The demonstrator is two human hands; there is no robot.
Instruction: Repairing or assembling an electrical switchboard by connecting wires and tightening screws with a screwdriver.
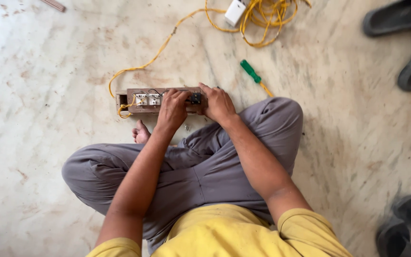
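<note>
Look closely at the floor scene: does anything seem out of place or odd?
Yes. The brown wooden switch box lies open, white sockets and yellow wire ends exposed. Both hands rest on it. A green-handled screwdriver lies loose beside a tangled yellow cable.

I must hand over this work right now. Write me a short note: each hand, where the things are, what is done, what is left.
Left hand: fingers resting on the middle of the wooden switch board, by the black part.
Right hand: steadying the board's right end.
Board lies on the floor before the crossed legs; two white sockets sit in it, yellow wire enters at its left end.
Green screwdriver lies to the right, untouched.
Done: wire and sockets on the board. Left: cannot tell from this view.
</note>
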